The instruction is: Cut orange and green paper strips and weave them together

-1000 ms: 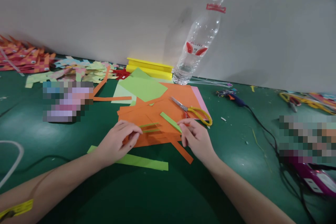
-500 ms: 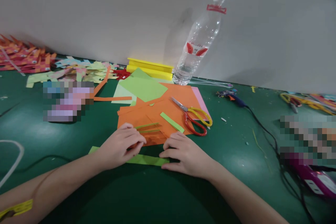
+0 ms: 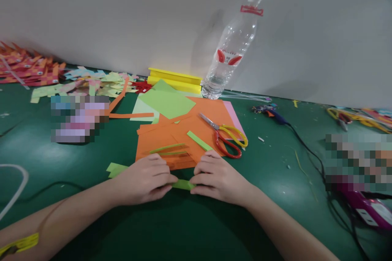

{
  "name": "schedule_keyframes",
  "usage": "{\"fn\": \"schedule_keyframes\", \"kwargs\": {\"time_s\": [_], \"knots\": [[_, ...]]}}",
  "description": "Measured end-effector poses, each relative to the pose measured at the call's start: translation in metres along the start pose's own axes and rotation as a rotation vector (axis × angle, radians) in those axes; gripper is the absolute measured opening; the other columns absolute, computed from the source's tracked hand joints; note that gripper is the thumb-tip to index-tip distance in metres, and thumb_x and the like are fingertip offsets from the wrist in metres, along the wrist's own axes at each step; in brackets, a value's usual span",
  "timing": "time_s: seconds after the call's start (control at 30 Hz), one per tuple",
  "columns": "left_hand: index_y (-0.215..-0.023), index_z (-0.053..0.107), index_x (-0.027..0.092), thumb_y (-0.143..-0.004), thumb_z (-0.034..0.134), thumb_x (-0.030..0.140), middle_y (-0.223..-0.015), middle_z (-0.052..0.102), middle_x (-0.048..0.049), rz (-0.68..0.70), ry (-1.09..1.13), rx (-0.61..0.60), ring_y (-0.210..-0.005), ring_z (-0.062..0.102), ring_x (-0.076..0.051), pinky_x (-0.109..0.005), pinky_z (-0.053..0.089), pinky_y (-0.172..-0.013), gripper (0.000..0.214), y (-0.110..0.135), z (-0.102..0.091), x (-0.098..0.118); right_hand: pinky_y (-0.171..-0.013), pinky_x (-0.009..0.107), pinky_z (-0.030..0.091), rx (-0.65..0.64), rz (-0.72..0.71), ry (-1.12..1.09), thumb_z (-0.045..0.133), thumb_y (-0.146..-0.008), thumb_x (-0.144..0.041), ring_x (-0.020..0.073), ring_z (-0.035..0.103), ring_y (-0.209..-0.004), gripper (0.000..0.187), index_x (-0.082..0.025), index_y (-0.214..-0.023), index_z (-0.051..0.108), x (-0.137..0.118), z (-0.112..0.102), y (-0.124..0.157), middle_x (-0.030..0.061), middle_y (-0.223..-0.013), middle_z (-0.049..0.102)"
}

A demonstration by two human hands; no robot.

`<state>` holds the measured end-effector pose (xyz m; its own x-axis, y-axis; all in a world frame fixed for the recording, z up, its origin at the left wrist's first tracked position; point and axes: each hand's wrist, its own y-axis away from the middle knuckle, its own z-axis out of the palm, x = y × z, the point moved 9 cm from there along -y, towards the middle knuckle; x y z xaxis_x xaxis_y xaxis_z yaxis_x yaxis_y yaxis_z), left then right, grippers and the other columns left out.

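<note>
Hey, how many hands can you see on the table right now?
2. The left hand and right hand both rest on a green strip at the near edge of the orange paper. No others show.

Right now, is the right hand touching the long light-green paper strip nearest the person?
Touching. The head view shows the fingers of the right hand pressed onto the end of the long light-green paper strip, with no gap.

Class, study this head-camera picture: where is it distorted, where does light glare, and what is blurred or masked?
Head view: wide-angle bending tilts the water bottle and curves the lower edge of the wall; soft glare sheens the green table at left; two pixelated patches mask items; left hand, right hand and green paper strip are sharp.
</note>
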<state>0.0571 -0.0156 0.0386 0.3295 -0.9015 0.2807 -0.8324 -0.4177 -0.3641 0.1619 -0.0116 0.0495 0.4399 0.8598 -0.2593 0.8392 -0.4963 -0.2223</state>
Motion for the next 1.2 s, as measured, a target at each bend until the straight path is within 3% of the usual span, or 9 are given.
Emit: {"fn": "schedule_keyframes", "kwargs": {"time_s": [0.17,0.37,0.77,1.03,1.2], "knots": [[-0.109,0.058,0.018,-0.092,0.044,0.023,-0.074,0.063,-0.0026,0.037,-0.049,-0.075,-0.065,0.058,-0.018,-0.028,0.041,-0.058,0.022,0.004,0.011,0.002,-0.075,0.032,0.032,-0.008,-0.021,0.037,0.051,-0.09,-0.043,0.0128,0.049,-0.062,0.031,-0.021,-0.082,0.07,-0.001,-0.005,0.004,-0.0009,-0.062,0.059],[-0.122,0.05,0.016,-0.094,0.04,0.024,-0.07,0.064,-0.0031,-0.062,-0.05,-0.056,-0.059,0.058,-0.018,-0.027,0.041,-0.055,0.031,0.005,0.01,-0.007,-0.072,0.032,0.032,-0.047,-0.059,0.069,0.047,-0.092,-0.045,0.0125,0.046,-0.055,0.034,-0.021,-0.09,0.071,-0.007,0.006,0.004,-0.0012,-0.056,0.059],[-0.11,0.061,0.019,-0.095,0.044,0.042,-0.076,0.069,-0.0038,-0.105,0.103,-0.093,-0.063,0.063,-0.017,-0.026,0.044,-0.059,0.033,0.002,0.009,-0.011,-0.07,0.031,0.034,-0.062,-0.072,0.025,0.048,-0.091,-0.041,0.0137,0.052,-0.055,0.032,-0.019,-0.098,0.07,-0.01,0.012,0.003,0.0007,-0.057,0.063],[-0.106,0.062,0.019,-0.096,0.041,0.045,-0.079,0.07,-0.0038,-0.136,0.128,-0.1,-0.067,0.064,-0.016,-0.026,0.045,-0.062,0.035,0.004,0.009,-0.015,-0.069,0.03,0.035,-0.046,-0.059,0.023,0.047,-0.092,-0.039,0.013,0.053,-0.055,0.03,-0.019,-0.099,0.068,-0.01,0.012,0.003,0.0002,-0.058,0.063],[-0.104,0.062,0.019,-0.096,0.04,0.045,-0.076,0.069,-0.0033,-0.132,0.133,-0.088,-0.066,0.063,-0.016,-0.025,0.045,-0.061,0.035,0.003,0.008,-0.014,-0.074,0.032,0.038,-0.001,-0.024,0.024,0.045,-0.094,-0.038,0.0146,0.057,-0.062,0.032,-0.015,-0.106,0.064,-0.007,0.01,0.001,0.0032,-0.069,0.068]]}}
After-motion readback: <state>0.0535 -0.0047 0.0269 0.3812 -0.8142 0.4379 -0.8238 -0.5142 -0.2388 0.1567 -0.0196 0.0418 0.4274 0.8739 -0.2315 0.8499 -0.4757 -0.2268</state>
